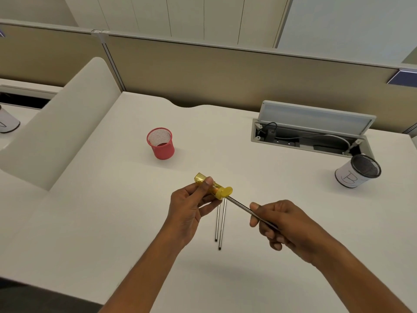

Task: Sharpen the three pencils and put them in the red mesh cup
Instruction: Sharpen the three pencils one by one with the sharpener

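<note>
Nearer the person than the red mesh cup (163,151), and a little to its right, the left hand (189,208) grips a yellow sharpener (215,188), thumb on top and fingers curled beneath, its barrel lying roughly level with the capped end turned toward the other hand. That way the opening faces the pencil (240,204), which the right hand (282,224) pinches partway along its shaft between thumb and curled fingers. The tip meets the sharpener's yellow end. Whether it is fully seated in the blade is hard to say, since the cap hides it. Gripping well back from the tip leaves room to twist, and lifting both things off the desk (101,222) lets the wrists turn freely. I judge this to be the first pencil being sharpened. Two more pencils (218,224) lie side by side on the desk just below the sharpener, nearer the person than the cup and close to hand for their turn. The cup stands upright with its mouth open, and nothing shows in it — so none of the three has gone in yet. The sharpener's clear amber barrel may hold shavings, but I cannot make any out. Far right of the red cup stands a black mesh cup (347,177) wrapped in white paper, apparently empty. Beyond that one, an open cable hatch (256,134) holds plugs and leads.
</note>
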The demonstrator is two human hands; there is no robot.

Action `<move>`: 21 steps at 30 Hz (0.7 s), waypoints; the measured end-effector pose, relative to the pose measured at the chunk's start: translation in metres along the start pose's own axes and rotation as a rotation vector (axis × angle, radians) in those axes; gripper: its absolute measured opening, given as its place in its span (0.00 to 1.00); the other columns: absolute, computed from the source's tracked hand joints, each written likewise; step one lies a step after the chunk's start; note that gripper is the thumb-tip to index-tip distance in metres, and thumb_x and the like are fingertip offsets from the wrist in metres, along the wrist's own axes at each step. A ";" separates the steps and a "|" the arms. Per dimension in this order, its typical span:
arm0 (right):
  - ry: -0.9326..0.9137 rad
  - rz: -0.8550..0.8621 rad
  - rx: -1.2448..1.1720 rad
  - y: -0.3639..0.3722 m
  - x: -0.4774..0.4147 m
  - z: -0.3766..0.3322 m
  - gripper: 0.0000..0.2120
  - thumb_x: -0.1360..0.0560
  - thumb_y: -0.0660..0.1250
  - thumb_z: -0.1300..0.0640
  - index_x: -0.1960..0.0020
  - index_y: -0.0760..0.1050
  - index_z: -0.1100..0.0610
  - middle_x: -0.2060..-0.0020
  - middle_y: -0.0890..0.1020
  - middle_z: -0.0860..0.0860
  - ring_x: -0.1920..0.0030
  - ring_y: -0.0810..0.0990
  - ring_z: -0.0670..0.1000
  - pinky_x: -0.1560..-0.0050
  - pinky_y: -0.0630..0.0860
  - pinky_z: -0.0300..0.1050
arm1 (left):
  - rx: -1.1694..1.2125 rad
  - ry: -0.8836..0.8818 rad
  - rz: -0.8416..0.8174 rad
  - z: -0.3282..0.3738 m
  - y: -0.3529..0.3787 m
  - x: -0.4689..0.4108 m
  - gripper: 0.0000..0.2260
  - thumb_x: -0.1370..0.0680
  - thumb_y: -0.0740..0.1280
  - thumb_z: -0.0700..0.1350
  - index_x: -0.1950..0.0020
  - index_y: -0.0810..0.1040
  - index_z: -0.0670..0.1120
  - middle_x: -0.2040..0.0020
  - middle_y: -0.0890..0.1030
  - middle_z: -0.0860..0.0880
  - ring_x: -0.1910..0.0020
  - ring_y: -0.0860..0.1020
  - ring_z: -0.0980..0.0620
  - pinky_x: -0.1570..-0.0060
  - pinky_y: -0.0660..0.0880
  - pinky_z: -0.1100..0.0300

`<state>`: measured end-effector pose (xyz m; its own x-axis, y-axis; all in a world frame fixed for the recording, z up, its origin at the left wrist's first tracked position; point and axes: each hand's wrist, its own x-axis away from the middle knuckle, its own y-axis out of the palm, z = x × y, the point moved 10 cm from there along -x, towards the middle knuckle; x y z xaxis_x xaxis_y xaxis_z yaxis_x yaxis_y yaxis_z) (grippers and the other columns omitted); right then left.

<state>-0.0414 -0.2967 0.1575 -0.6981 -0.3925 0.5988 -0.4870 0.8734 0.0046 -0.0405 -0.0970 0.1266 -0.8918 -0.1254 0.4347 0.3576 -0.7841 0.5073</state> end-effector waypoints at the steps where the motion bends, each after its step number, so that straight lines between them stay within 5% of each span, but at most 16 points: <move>1: -0.016 0.008 0.009 -0.001 0.000 -0.001 0.21 0.22 0.69 0.44 0.61 0.84 0.60 0.75 0.72 0.52 0.77 0.63 0.48 0.73 0.69 0.41 | 0.012 -0.001 0.009 0.000 -0.002 -0.001 0.12 0.29 0.78 0.49 0.54 0.90 0.41 0.51 0.89 0.39 0.49 0.89 0.42 0.53 0.85 0.55; 16: -0.182 0.081 -0.004 -0.015 0.009 0.003 0.17 0.26 0.72 0.44 0.58 0.85 0.59 0.69 0.81 0.56 0.71 0.72 0.50 0.66 0.74 0.38 | 0.163 -0.022 0.073 0.007 -0.014 -0.001 0.09 0.30 0.77 0.49 0.56 0.90 0.44 0.49 0.89 0.39 0.49 0.89 0.45 0.55 0.85 0.56; 21: -0.217 0.207 -0.028 -0.025 0.002 0.020 0.06 0.22 0.72 0.57 0.53 0.87 0.56 0.62 0.86 0.55 0.67 0.76 0.48 0.56 0.81 0.43 | 0.207 -0.038 0.061 0.003 -0.015 -0.001 0.09 0.27 0.76 0.47 0.54 0.90 0.43 0.47 0.89 0.39 0.46 0.88 0.44 0.54 0.85 0.55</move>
<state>-0.0414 -0.3256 0.1426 -0.8783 -0.2552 0.4042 -0.3102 0.9477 -0.0758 -0.0444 -0.0831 0.1204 -0.8572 -0.1426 0.4948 0.4632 -0.6335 0.6198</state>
